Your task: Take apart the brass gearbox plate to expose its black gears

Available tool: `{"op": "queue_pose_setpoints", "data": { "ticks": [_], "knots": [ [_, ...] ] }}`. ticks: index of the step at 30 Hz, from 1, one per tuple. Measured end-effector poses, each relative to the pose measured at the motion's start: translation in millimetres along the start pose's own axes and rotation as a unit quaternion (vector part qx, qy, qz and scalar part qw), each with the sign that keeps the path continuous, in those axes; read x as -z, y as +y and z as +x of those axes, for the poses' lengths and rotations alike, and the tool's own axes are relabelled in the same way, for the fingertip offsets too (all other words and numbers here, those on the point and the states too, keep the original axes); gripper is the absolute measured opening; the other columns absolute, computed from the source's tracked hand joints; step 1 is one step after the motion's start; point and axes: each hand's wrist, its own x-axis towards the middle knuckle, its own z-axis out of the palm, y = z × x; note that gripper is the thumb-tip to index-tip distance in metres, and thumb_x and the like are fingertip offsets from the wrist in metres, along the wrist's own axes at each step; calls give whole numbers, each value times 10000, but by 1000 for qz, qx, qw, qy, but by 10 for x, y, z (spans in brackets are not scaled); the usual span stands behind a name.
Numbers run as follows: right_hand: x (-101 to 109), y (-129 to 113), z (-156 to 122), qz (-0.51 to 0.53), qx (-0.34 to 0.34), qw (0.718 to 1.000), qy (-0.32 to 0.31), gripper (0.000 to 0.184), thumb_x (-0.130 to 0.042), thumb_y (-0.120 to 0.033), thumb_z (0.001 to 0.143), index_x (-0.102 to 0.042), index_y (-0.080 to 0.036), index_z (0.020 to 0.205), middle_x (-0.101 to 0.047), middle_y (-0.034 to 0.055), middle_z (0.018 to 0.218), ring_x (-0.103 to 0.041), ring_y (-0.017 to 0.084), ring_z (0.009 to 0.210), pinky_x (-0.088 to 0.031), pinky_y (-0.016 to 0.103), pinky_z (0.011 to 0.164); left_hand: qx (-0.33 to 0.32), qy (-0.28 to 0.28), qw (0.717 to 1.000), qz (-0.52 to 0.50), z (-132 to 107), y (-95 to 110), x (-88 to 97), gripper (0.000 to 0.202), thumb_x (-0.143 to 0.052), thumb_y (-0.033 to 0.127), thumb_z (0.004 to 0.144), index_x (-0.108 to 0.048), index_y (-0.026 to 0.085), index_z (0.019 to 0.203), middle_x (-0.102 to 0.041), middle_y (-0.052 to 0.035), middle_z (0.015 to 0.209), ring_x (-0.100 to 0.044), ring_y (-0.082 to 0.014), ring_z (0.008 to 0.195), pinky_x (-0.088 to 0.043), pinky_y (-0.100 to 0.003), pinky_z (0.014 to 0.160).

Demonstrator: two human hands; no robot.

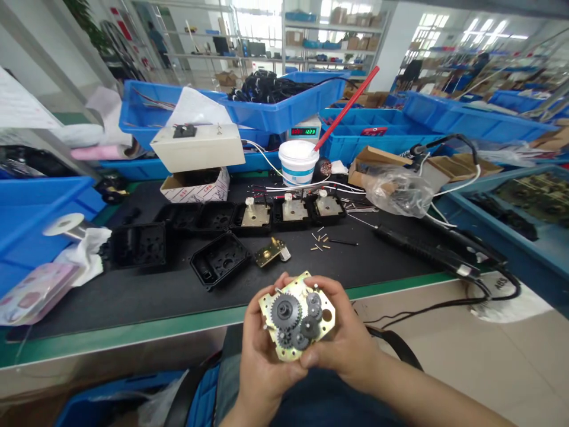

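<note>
At the left of the tabletop (146, 337), a spool (67, 224) sits beside crumpled white tissue (92, 248). Further right lies an open black case (220, 261), turned askew, with a small brass-coloured plate (267, 255) just beside it. My left hand (259, 351) has its grip around the left side of a gear plate (287, 311), held up before the tabletop's front edge, gears facing me. My right hand (345, 335) holds its right side, thumb at the lower rim. Rightmost, a long black tool (422, 252) rests on the tabletop.

You are holding the gear plate (297, 320) before the bucket (294, 171); left of the bucket a switch box (200, 151) is resting on a carton (195, 193), right of it a plastic bag (400, 191) is lying.
</note>
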Motion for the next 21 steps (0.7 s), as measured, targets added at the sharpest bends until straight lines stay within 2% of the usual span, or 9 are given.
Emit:
{"op": "queue_pose_setpoints", "data": {
  "ticks": [5, 8, 11, 14, 18, 21],
  "knots": [
    [146, -84, -70, -193, 64, 979, -14, 655, -763, -453, 638, -486, -318, 1216, -429, 58, 1263, -435, 251, 1174, -342, 393, 1005, -2, -29, 1000, 1, -55, 35, 66, 819, -897, 339, 358, -518, 299, 1083, -562, -90, 1270, -558, -327, 1109, -518, -382, 844],
    [249, -188, -100, -242, 53, 967, -62, 626, -742, -441, 671, -484, -333, 1230, -454, 54, 1190, -464, 232, 1115, -397, 353, 933, 19, -58, 998, -10, -85, 67, 115, 832, -891, 384, 352, -521, 296, 1092, -571, -111, 1254, -573, -358, 1074, -514, -430, 832],
    [304, -290, -137, -275, 26, 955, -112, 636, -745, -440, 666, -483, -361, 1241, -455, 42, 1135, -481, 211, 1053, -416, 335, 885, 50, -84, 995, -25, -117, 87, 140, 847, -894, 388, 329, -531, 295, 1089, -577, -123, 1242, -592, -364, 1039, -521, -432, 809],
    [299, -318, -185, -266, 17, 957, -114, 608, -755, -436, 655, -512, -369, 1208, -432, 33, 1097, -485, 200, 1007, -428, 325, 844, 59, -97, 993, -40, -140, 96, 136, 823, -900, 348, 342, -547, 285, 1084, -575, -132, 1242, -607, -354, 1014, -527, -415, 796],
    [251, -284, -241, -183, 14, 981, -57, 500, -772, -350, 665, -523, -360, 1099, -434, 5, 1049, -484, 170, 953, -425, 279, 777, 47, -95, 993, -51, -152, 114, 116, 782, -898, 298, 377, -563, 296, 1083, -600, -101, 1220, -611, -336, 1014, -535, -390, 788],
    [241, -306, -246, -165, -35, 984, -59, 565, -753, -359, 689, -467, -351, 1176, -446, 16, 1071, -482, 157, 898, -428, 288, 776, 46, -100, 992, -55, -154, 131, 115, 761, -892, 284, 399, -567, 306, 1087, -603, -83, 1219, -616, -326, 1008, -542, -385, 777]
  ]
}}
